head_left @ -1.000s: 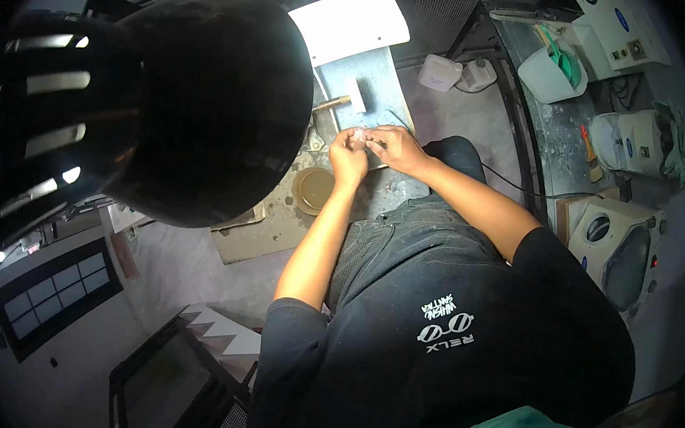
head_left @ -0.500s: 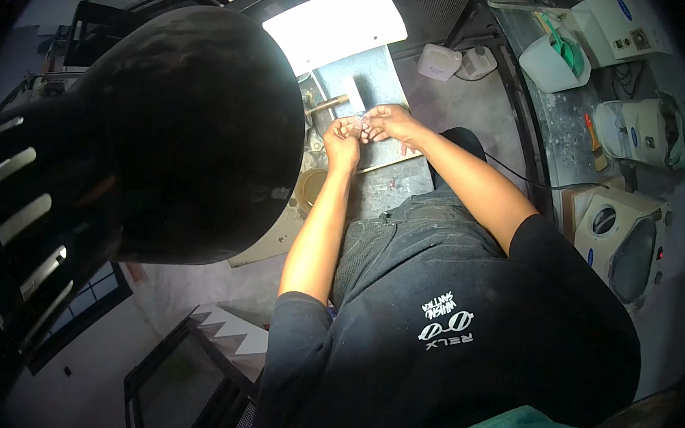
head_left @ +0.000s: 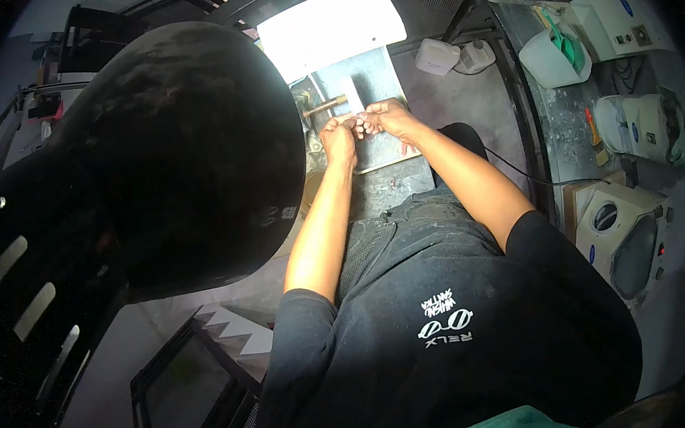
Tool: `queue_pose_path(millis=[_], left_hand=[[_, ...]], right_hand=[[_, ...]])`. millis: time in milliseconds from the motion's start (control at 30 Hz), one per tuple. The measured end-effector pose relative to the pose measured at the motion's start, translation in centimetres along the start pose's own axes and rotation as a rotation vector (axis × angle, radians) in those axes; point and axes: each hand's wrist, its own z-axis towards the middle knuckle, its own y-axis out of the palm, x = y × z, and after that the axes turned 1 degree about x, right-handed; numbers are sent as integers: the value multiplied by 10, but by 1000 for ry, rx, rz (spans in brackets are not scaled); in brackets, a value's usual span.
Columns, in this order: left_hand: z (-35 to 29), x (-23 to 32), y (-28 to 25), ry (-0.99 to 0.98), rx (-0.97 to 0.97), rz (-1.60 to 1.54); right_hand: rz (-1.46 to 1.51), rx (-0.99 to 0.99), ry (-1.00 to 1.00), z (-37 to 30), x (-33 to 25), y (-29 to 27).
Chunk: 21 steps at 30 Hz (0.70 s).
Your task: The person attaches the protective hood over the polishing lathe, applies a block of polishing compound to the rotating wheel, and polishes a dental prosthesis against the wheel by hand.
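My left hand [head_left: 339,140] and my right hand [head_left: 390,119] meet fingertip to fingertip over a metal-lined work box [head_left: 378,152]. Both are closed in a pinch, and whatever sits between the fingertips is too small to make out. Just beyond them stands a narrow white wheel [head_left: 352,95], edge toward me, on a brass-coloured shaft [head_left: 325,106] that comes in from the left. My fingers are close to the wheel's near end; I cannot tell whether they touch it. A bright white light panel [head_left: 332,26] hangs over the far side of the box.
A large black rounded hood [head_left: 199,153] fills the left side, near my left forearm. On the right, a bench [head_left: 563,125] carries a white tub [head_left: 555,63] with a green scoop, a brush [head_left: 596,136] and cream-coloured machines [head_left: 623,238]. White jugs [head_left: 436,56] stand beyond the box.
The black hood sits slightly lower in the picture, and the view has shifted a little. My hands remain pinched together near the wheel, with only slight finger movement.
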Motion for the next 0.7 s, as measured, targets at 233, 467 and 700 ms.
queue_pose_path(millis=[233,467,700], left_hand=[[-3,2,8,-23,-31,8],[-8,15,17,-55,17,-12],[-2,13,7,-93,-6,-29]], right_hand=[[109,-4,-11,-3,5,-6],[169,9,-7,-10,1,-4],[88,40,5,-8,-6,4]])
